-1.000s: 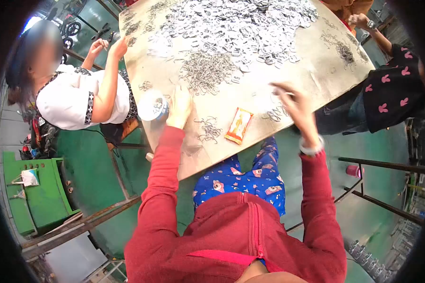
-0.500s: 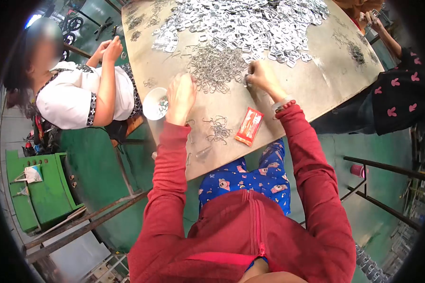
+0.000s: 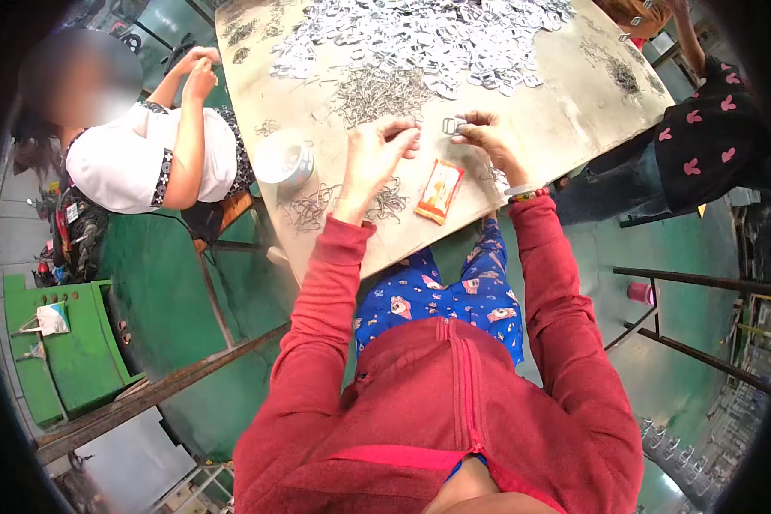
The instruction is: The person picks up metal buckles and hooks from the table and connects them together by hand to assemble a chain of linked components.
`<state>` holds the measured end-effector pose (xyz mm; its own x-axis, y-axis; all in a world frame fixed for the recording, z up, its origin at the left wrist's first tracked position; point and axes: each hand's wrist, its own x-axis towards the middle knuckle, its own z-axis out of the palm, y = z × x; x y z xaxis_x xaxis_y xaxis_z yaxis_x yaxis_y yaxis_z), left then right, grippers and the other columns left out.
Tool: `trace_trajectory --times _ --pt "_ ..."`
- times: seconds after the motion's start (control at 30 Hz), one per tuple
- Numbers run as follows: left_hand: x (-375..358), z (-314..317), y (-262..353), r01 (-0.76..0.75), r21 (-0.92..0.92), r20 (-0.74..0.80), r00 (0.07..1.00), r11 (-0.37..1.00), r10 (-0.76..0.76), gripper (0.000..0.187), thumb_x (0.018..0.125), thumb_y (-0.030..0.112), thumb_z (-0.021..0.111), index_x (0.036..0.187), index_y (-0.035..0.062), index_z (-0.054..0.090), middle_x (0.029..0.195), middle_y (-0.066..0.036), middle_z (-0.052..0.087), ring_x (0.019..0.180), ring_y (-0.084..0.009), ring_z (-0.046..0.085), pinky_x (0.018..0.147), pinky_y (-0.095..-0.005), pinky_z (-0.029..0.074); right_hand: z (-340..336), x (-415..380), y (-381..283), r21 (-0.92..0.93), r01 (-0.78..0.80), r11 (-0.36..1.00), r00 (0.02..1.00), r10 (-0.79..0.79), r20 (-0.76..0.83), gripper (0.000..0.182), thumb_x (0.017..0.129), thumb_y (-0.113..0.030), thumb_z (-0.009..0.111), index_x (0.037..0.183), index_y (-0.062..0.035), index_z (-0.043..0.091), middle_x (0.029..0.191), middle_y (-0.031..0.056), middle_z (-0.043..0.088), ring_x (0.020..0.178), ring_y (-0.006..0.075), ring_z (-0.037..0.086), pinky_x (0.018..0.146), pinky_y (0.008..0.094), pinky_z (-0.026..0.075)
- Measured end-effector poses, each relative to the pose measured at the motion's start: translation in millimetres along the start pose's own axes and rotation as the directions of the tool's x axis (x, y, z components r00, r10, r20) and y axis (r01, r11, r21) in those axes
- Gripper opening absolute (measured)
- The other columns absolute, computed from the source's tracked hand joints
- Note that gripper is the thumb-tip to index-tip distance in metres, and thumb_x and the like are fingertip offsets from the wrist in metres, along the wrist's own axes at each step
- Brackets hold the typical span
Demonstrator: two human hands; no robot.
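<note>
Head view: a buckle (image 3: 451, 127) is pinched by the right hand (image 3: 491, 139).
One edge is held, probably for clear access; opposite, left hand's (image 3: 380, 158) grip cannot be told.

no text, brand or number can be read here. the red and orange packet (image 3: 439, 191) on the table (image 3: 574, 124) carries a printed front with a lighter middle, but its print is too small and too blurred. on the blue trousers (image 3: 437, 304), small white marks stand between the printed figures; if they are letters, i cannot tell. any print on the white bag (image 3: 53, 319) is also too small.
</note>
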<state>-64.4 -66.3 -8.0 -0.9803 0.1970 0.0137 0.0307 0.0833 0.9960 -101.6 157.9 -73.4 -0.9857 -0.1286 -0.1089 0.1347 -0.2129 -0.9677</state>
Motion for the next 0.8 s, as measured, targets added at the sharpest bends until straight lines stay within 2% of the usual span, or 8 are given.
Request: trace_trajectory --times 0.1,0.3,0.33,0.47,0.57,0.6,0.7,0.8 --pt "-4.4 17.7 13.6 -0.048 -0.088 0.044 0.998 0.995 0.052 0.019 0.086 0.009 0.064 0.099 -0.0040 0.064 0.089 -0.007 0.066 0.079 -0.0125 0.063 0.071 -0.0248 0.051 -1.7 -3.5 -5.3 0.031 -0.063 0.998 0.997 0.064 -0.031 0.029 0.081 -0.004 0.066 0.106 0.0089 0.059 0.088 0.0146 0.066 0.074 0.0187 0.066 0.072 0.0270 0.056" --pt "-1.4 36.5 -7.7 -0.204 -0.030 0.001 0.979 0.978 0.204 0.014 0.084 0.007 0.065 0.096 -0.0010 0.065 0.098 -0.005 0.062 0.087 -0.0120 0.060 0.078 -0.0260 0.048 38.1 -51.9 -42.2 -0.014 0.109 0.994 0.993 -0.110 -0.054 0.018 0.079 -0.003 0.067 0.094 0.0051 0.064 0.076 0.0100 0.066 0.066 0.0136 0.062 0.063 0.0245 0.051" --pt "-1.6 37.2 -12.1 -0.332 0.199 0.004 0.941 0.922 0.338 0.013 0.084 0.006 0.064 0.095 -0.0011 0.066 0.106 -0.006 0.058 0.092 -0.0130 0.059 0.079 -0.0268 0.048 43.0 -59.1 -41.3 -0.022 0.123 0.992 0.989 -0.124 -0.082 0.017 0.078 -0.002 0.067 0.094 0.0051 0.064 0.075 0.0096 0.066 0.065 0.0136 0.062 0.062 0.0246 0.051" --pt "-17.5 45.5 -14.4 -0.345 0.359 -0.022 0.926 0.867 0.377 0.012 0.085 0.005 0.063 0.095 -0.0017 0.065 0.107 -0.009 0.058 0.094 -0.0141 0.059 0.080 -0.0278 0.049 54.8 -79.0 -37.6 -0.037 0.166 0.985 0.971 -0.170 -0.167 0.015 0.078 -0.002 0.066 0.091 0.0044 0.065 0.074 0.0075 0.066 0.063 0.0121 0.062 0.059 0.0239 0.050" --pt "-20.7 50.4 -11.1 -0.266 0.232 -0.084 0.953 0.935 0.292 0.014 0.086 0.004 0.061 0.099 -0.0010 0.064 0.101 -0.008 0.061 0.090 -0.0122 0.060 0.079 -0.0266 0.049 54.7 -84.2 -36.3 -0.128 0.161 0.979 0.976 -0.178 -0.128 0.015 0.079 -0.003 0.065 0.092 0.0038 0.065 0.076 0.0062 0.066 0.065 0.0106 0.062 0.060 0.0236 0.050" --pt "-23.4 49.3 -6.3 -0.151 0.061 -0.061 0.986 0.987 0.154 0.013 0.088 0.003 0.059 0.100 -0.0003 0.063 0.093 -0.006 0.063 0.086 -0.0104 0.059 0.078 -0.0258 0.049 54.6 -87.1 -39.3 -0.085 0.172 0.981 0.979 -0.179 -0.092 0.016 0.079 -0.004 0.065 0.093 0.0039 0.066 0.076 0.0059 0.065 0.065 0.0105 0.061 0.061 0.0237 0.050" --pt "-22.5 41.8 0.3 -0.157 0.040 0.021 0.988 0.987 0.156 0.011 0.089 0.004 0.057 0.099 0.0001 0.062 0.089 -0.004 0.064 0.085 -0.0098 0.059 0.078 -0.0250 0.048 38.7 -77.7 -55.7 -0.043 0.111 0.993 0.992 -0.108 0.068 0.016 0.083 -0.009 0.066 0.093 0.0027 0.068 0.075 0.0051 0.064 0.065 0.0105 0.059 0.059 0.0223 0.049" --pt "-26.7 41.4 9.1 -0.137 -0.071 -0.019 0.990 0.988 0.136 0.010 0.090 0.004 0.055 0.097 -0.0020 0.060 0.089 -0.005 0.063 0.084 -0.0114 0.059 0.077 -0.0249 0.047 15.3 -34.7 -58.6 -0.201 0.118 0.972 0.989 -0.133 -0.060 0.021 0.084 -0.019 0.066 0.087 0.0020 0.068 0.069 0.0039 0.062 0.059 0.0072 0.055 0.054 0.0207 0.043"
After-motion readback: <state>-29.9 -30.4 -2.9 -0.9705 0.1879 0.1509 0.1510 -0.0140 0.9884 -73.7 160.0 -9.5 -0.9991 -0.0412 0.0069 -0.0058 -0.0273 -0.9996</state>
